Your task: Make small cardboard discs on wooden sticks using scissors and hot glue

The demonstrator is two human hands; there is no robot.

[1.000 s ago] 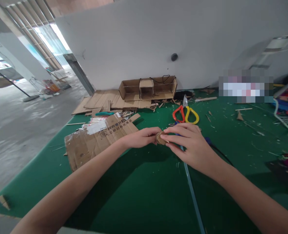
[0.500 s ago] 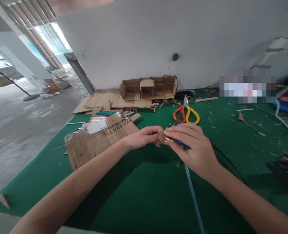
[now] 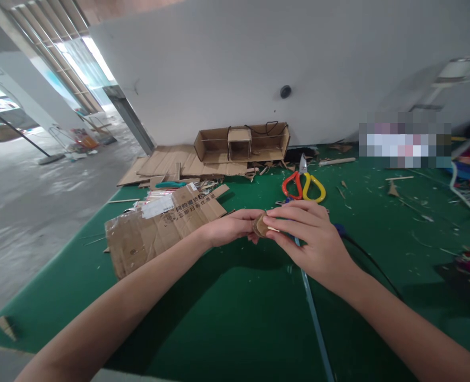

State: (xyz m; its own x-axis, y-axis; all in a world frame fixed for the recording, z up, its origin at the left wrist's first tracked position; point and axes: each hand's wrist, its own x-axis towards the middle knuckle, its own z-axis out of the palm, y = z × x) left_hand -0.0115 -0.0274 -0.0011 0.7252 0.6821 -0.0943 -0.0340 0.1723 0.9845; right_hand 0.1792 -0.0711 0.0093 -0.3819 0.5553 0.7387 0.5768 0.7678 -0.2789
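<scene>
Both hands meet at the middle of the scene, each grip pinched on the same small cardboard piece [image 3: 261, 225]. I see my left hand [image 3: 230, 227] clenched on its left edge with thumb and fingers, and my right hand [image 3: 312, 233] pinching it from the right, where a thin pale stick [image 3: 272, 229] pokes out between the fingertips. That cardboard piece is held just above the green tabletop [image 3: 227, 313], not lying on it.

Going by size from there: a flattened cardboard sheet with printed text and clear tape [image 3: 163, 223] lies to the left of my left hand, near it. Farther off against the white wall sits an open cardboard box frame [image 3: 242, 143] with a dark cord across its top, resting on flat cardboard panels [image 3: 167, 162]. Scissors with one orange and one yellow handle [image 3: 303, 183] lie just beyond my right hand. A long thin strip [image 3: 314, 318] runs along the tabletop from under my right hand toward the near edge. Small cardboard scraps are scattered far right.
</scene>
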